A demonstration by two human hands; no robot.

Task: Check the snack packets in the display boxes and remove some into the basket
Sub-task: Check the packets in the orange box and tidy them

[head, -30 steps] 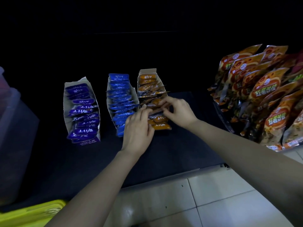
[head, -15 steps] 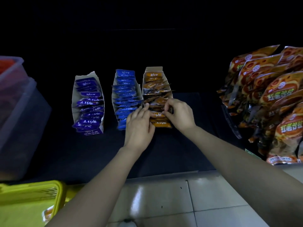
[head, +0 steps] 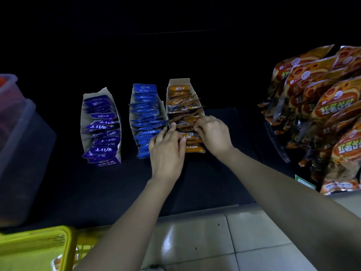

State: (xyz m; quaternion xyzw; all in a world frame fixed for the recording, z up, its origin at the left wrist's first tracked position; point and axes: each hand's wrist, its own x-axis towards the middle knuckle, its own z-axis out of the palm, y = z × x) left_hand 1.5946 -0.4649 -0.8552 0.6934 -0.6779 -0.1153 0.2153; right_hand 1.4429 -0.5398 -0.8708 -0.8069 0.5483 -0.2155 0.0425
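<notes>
Three open display boxes stand on a dark shelf: purple packets (head: 101,130) on the left, blue packets (head: 145,116) in the middle, orange packets (head: 182,100) on the right. My left hand (head: 167,151) lies over the near end of the orange box, its fingertips on the packets. On the right side of the same row my right hand (head: 214,134) curls its fingers round the edges of several orange packets. A yellow basket (head: 39,249) sits at the bottom left with a packet showing in it.
A translucent plastic bin (head: 17,137) stands at the far left. Large orange snack bags (head: 322,114) hang in a rack at the right. Pale floor tiles (head: 224,241) lie below the shelf's front edge.
Both hands have worked a little nearer along the orange row. The camera has shifted, bringing more of the yellow basket and the bin into view.
</notes>
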